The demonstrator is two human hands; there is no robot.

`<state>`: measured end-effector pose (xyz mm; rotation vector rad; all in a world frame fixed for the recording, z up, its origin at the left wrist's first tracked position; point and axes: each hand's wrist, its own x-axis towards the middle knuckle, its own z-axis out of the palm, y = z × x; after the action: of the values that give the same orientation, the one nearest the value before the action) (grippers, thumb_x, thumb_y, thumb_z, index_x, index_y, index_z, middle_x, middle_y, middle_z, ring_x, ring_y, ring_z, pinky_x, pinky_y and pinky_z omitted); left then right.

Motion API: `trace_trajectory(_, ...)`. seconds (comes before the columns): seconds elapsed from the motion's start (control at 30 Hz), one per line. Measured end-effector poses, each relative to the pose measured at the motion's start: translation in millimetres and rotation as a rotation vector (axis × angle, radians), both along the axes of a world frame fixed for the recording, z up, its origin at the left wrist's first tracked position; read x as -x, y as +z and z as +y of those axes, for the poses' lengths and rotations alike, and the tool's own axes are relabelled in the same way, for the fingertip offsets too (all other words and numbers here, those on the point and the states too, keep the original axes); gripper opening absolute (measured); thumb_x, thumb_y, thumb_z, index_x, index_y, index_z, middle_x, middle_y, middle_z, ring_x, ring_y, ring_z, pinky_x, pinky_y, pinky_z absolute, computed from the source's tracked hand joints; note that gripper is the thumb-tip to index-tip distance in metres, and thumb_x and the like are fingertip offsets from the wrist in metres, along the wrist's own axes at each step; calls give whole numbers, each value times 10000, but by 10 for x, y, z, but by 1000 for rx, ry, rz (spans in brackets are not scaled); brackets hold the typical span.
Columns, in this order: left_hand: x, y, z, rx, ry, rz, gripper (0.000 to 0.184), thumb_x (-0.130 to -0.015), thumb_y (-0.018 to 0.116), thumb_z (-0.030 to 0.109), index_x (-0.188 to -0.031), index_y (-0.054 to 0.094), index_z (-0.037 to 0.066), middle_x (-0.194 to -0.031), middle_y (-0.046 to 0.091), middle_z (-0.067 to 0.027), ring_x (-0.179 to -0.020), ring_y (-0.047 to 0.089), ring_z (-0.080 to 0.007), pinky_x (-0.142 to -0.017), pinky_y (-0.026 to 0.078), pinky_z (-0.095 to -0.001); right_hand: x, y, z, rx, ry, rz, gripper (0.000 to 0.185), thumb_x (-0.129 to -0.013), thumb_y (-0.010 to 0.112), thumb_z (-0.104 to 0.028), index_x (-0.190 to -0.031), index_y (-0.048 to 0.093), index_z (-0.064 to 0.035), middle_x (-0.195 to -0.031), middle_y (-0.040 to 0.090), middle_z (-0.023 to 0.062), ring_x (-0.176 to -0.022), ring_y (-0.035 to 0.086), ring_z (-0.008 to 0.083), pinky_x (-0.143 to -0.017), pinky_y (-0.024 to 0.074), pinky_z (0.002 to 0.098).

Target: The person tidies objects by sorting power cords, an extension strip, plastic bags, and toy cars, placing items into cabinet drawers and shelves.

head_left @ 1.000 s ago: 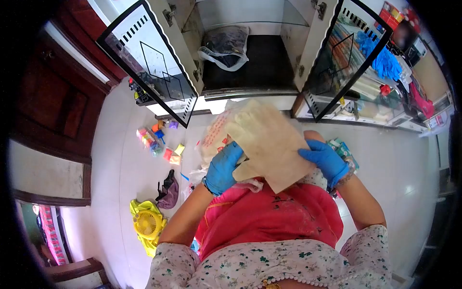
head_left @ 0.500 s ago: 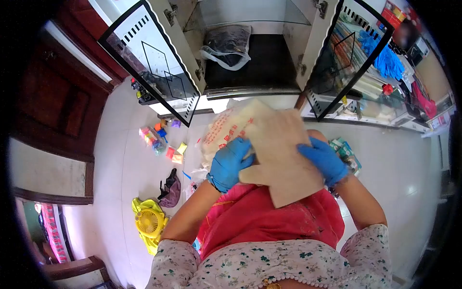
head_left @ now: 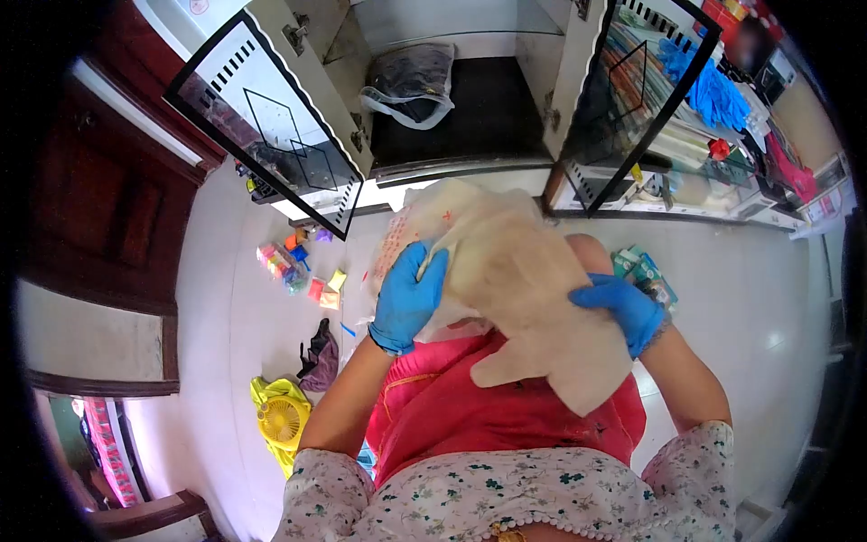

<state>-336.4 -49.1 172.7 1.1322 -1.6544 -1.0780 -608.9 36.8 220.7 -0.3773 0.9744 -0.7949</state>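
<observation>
A beige mitten-shaped piece (head_left: 542, 307) lies above my lap, its thumb part pointing down to the left. My left hand (head_left: 411, 296), in a blue glove, pinches the upper left edge of pale beige material beside it. At the right edge of the mitten piece, my right hand (head_left: 623, 307), also gloved in blue, grips it with the fingers. Behind these, a clear plastic bag with red print (head_left: 397, 235) rests against my lap. Red cloth (head_left: 506, 406) covers my lap.
Ahead stands an open cabinet (head_left: 470, 167) holding a plastic-wrapped bundle (head_left: 411, 81); both glass doors stick outward. On the floor at left are small colourful items (head_left: 282, 264), a purple-black cloth (head_left: 320, 359) and a yellow fan (head_left: 281, 419). Green packets (head_left: 646, 275) lie right.
The mitten piece has moved down and to the right and turned slightly. My left hand has shifted up and left, now on the pale material's edge. The view has shifted a little.
</observation>
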Motion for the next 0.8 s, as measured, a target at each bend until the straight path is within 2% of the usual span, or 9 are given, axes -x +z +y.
trace_trajectory(0.1,13,15,29,53,-23,-196,171,-846,555,140,-938,558,-4,-821,548,-153,-696,529,-246,-676,430,-293,-114,-120,-131,-125,141,-108,426,-821,553,-154,-1211,471,-4,-1121,578,135,-968,596,213,-832,474,340)
trace_trajectory(0.17,85,35,62,335,-54,-195,295,-843,543,117,-1129,554,46,-822,559,-91,-763,559,-198,-702,439,-300,-196,-278,-258,-183,255,-109,367,-830,553,-167,-1158,517,-5,-1116,582,133,-956,600,219,-826,474,335)
trace_trajectory(0.2,101,69,98,337,-55,-195,295,-843,543,117,-1129,554,46,-822,559,-91,-763,559,-198,-702,439,-300,-220,-458,-328,-182,254,-109,367,-830,553,-167,-1158,517,-5,-1116,582,133,-956,600,219,-826,474,335)
trace_trajectory(0.23,107,118,148,355,-94,-299,320,-824,552,101,-1142,551,64,-814,540,-108,-746,553,-242,-689,444,-313,-245,-685,-411,131,374,116,318,-839,544,-162,-1118,543,-9,-1098,589,127,-953,597,207,-825,471,321)
trace_trajectory(0.3,65,58,164,494,-179,-435,400,-773,588,77,-1170,545,108,-800,506,-127,-698,533,-302,-639,453,-346,-332,-828,-550,450,485,338,274,-848,534,-157,-1079,569,-12,-1079,596,122,-949,594,196,-824,467,306)
trace_trajectory(0.4,49,168,232,496,-258,-508,418,-765,606,91,-1178,540,111,-786,498,-124,-678,532,-285,-603,446,-357,-441,-796,-776,534,290,157,207,-860,512,-118,-1019,596,-15,-1043,603,91,-940,577,149,-818,458,283)
trace_trajectory(0.47,50,185,231,569,-217,-483,415,-769,616,111,-1177,541,116,-767,489,-122,-657,525,-276,-581,437,-366,-396,-673,-903,298,269,36,207,-863,493,-90,-1029,597,-23,-1040,596,66,-941,560,124,-820,445,256)
trace_trajectory(0.73,-90,130,147,361,-131,-381,351,-794,569,70,-1145,559,81,-784,515,-121,-743,546,-264,-681,448,-320,-261,-83,-429,84,106,103,390,-844,549,-209,-1168,505,2,-1104,568,71,-968,554,160,-824,439,251)
trace_trajectory(0.8,-109,68,104,408,-132,-374,373,-790,572,90,-1162,544,98,-765,498,-111,-702,537,-271,-638,450,-341,-231,-104,-342,77,130,98,455,-835,562,-223,-1213,466,12,-1116,560,78,-977,550,166,-817,442,252)
